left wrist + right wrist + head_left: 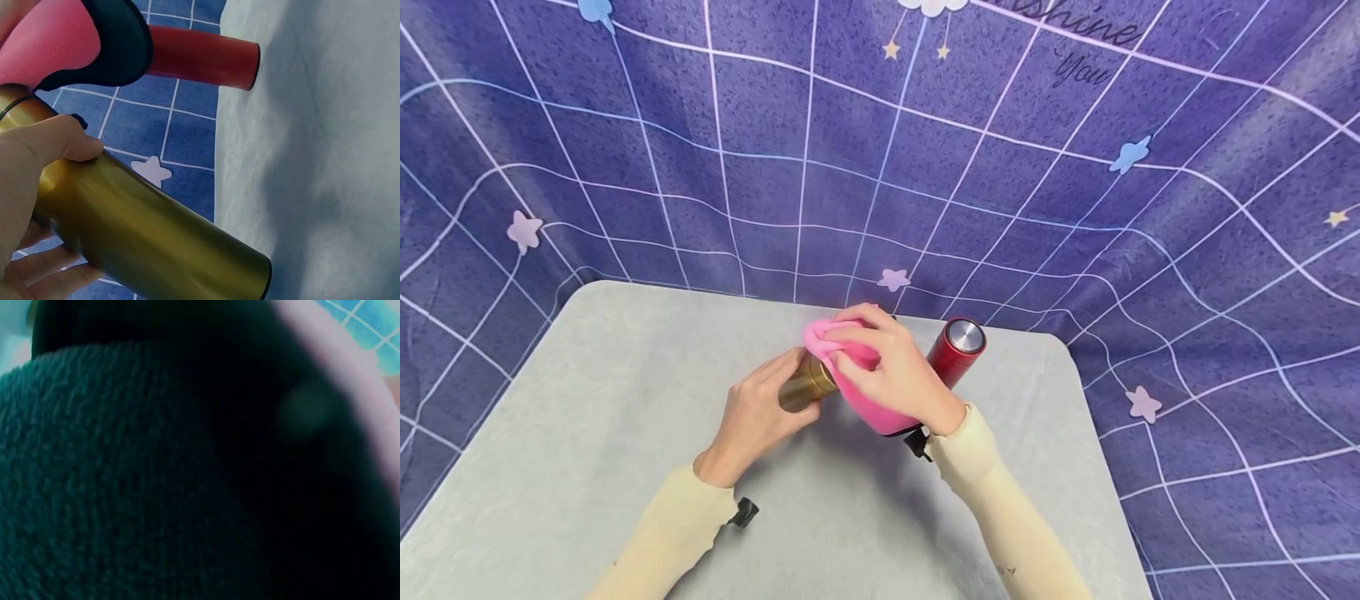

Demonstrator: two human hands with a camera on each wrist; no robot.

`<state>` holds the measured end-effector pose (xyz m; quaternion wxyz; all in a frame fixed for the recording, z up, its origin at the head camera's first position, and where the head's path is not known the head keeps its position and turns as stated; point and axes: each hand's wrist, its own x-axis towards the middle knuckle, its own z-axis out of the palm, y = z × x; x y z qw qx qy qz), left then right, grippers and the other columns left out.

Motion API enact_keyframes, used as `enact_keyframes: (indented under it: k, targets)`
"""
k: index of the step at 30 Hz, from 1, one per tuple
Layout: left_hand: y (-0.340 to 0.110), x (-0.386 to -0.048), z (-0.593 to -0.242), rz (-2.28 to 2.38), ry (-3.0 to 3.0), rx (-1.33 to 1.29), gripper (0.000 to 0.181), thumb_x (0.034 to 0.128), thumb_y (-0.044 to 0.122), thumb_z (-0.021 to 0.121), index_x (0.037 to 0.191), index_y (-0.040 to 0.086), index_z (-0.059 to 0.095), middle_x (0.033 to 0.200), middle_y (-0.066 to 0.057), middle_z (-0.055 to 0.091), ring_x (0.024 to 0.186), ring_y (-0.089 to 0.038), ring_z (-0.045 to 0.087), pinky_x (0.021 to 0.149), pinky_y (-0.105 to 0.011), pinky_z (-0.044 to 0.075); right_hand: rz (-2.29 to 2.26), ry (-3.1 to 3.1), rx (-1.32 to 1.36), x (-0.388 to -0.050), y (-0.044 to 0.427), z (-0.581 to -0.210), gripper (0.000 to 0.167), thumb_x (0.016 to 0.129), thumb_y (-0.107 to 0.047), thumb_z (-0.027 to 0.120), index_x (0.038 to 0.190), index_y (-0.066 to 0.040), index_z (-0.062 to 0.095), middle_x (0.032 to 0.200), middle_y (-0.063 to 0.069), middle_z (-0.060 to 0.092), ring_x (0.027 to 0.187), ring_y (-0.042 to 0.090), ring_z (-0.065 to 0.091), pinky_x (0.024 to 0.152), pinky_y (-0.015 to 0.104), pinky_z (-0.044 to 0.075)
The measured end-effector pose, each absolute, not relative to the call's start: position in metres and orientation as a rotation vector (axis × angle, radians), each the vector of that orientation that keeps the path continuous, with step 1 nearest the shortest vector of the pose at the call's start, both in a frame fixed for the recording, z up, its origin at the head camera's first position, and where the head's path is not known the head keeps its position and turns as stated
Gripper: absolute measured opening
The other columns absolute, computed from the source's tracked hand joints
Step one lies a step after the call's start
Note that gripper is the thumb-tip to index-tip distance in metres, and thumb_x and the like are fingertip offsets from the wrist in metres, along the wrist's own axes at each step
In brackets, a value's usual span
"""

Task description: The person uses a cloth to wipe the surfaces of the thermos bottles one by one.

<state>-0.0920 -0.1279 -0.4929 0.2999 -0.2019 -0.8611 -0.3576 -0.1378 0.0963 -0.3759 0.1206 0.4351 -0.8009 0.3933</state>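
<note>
My left hand (760,410) grips a gold flask (806,383) round its body, thumb on the near side and fingers on the far side. In the left wrist view the flask (150,225) leans at a slant. My right hand (891,362) pinches a pink cloth (868,404) with a dark underside, held at the flask's top end. The cloth hides that end in the head view. Dark, coarse fabric (112,475) fills most of the right wrist view, too close and blurred for more detail.
A red flask (951,354) with a silver top stands upright just right of my right hand, partly behind it. Beneath everything is a table with a pale grey cover (625,375). A blue gridded curtain (760,183) with stars hangs behind and at both sides.
</note>
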Motion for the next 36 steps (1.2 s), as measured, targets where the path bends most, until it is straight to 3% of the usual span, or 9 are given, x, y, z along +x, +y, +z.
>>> enact_keyframes:
  k: [13, 21, 30, 36]
  targets:
    - [-0.132, -0.088, -0.493, -0.965, -2.272, -0.565, 0.076, 0.0654, 0.019, 0.095, 0.135, 0.000, 0.072, 0.131, -0.019, 0.074, 0.116, -0.040, 0.074, 0.098, -0.057, 0.061, 1.485, -2.405, 1.236, -0.148, 0.106, -0.384, 0.032, 0.098, -0.009, 0.071, 0.128, -0.015, 0.080, 0.126, -0.002, 0.070, 0.123, 0.014, 0.064, 0.105, 0.033, 0.055]
    - [-0.130, -0.084, -0.490, -1.335, -2.284, -0.475, 0.080, 0.0655, 0.011, 0.099, 0.140, 0.007, 0.071, 0.128, -0.009, 0.077, 0.109, -0.024, 0.075, 0.087, -0.035, 0.067, 1.722, -2.296, 1.095, -0.147, 0.109, -0.393, 0.024, 0.097, -0.005, 0.078, 0.121, -0.006, 0.080, 0.124, 0.007, 0.074, 0.124, 0.021, 0.065, 0.115, 0.038, 0.049]
    - [-0.125, -0.082, -0.488, -1.532, -2.275, -0.400, 0.073, 0.0684, 0.008, 0.098, 0.137, 0.015, 0.074, 0.118, 0.001, 0.079, 0.107, -0.016, 0.074, 0.085, -0.037, 0.068, 1.629, -2.209, 1.010, -0.136, 0.104, -0.399, 0.025, 0.096, -0.004, 0.079, 0.121, -0.003, 0.080, 0.125, 0.011, 0.073, 0.123, 0.025, 0.066, 0.112, 0.038, 0.052]
    - [-0.123, -0.081, -0.488, -1.594, -2.278, -0.363, 0.069, 0.0694, 0.006, 0.098, 0.135, 0.014, 0.075, 0.116, 0.000, 0.080, 0.105, -0.012, 0.073, 0.086, -0.035, 0.068, 1.472, -2.143, 1.038, -0.124, 0.101, -0.401, 0.028, 0.095, -0.004, 0.079, 0.122, -0.004, 0.080, 0.128, 0.010, 0.071, 0.124, 0.026, 0.065, 0.110, 0.038, 0.054]
